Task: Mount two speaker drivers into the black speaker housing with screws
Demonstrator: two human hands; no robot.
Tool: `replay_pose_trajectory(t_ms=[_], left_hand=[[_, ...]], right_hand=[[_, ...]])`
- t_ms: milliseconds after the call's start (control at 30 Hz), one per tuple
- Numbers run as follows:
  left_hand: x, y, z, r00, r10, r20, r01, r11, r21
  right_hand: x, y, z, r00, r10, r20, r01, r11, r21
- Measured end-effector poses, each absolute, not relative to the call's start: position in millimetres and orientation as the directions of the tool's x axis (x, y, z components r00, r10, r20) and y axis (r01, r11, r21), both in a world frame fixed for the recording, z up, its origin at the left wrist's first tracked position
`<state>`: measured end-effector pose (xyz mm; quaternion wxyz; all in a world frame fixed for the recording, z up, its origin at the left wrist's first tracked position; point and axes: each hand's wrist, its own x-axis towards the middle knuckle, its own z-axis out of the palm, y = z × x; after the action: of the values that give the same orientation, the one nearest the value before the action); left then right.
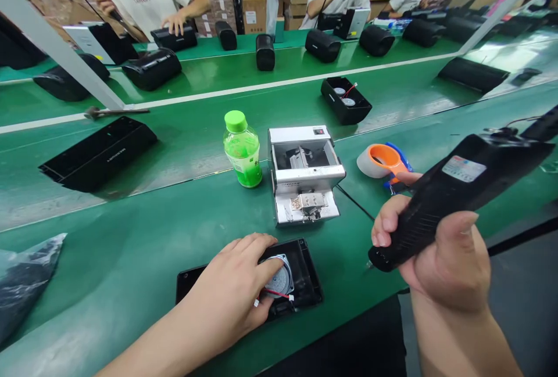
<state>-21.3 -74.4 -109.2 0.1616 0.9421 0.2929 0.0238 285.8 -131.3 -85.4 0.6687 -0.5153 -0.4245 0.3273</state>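
The right hand (440, 255) is closed around a black electric screwdriver (453, 197), its long axis slanting from upper right down to lower left, tip aimed toward the black speaker shell (305, 278). The left hand (235, 290) lies flat and open on that shell, fingers over the round speaker driver (279, 281) seated inside. Just beyond the shell stand a silver screw feeder (303, 173) and a green bottle (242, 150).

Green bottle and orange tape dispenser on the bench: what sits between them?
In the head view, a silver box-shaped machine with an open top stands between the green bottle and the orange tape dispenser, close beside the bottle.
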Motion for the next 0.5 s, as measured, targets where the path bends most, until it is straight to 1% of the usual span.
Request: replay_pose_trajectory(t_ms=[133,233,500], left_hand=[[-21.5,-76.0,-116.9,0.843,0.538,0.028,0.514,-0.818,0.260],[-20.9,-76.3,-119.5,0.847,0.529,0.060,0.503,-0.832,0.236],[-17.1,-76.7,-114.7,0.856,0.514,0.055,0.491,-0.842,0.224]], right_hand=[[281.8,-131.7,-89.2,0.415,0.879,0.237,0.007,0.257,-0.966],[278.3,-132.4,-90.6,0.396,0.884,0.247,0.011,0.265,-0.964],[276.8,-138.3,-91.5,0.368,0.895,0.251,0.025,0.261,-0.965]])
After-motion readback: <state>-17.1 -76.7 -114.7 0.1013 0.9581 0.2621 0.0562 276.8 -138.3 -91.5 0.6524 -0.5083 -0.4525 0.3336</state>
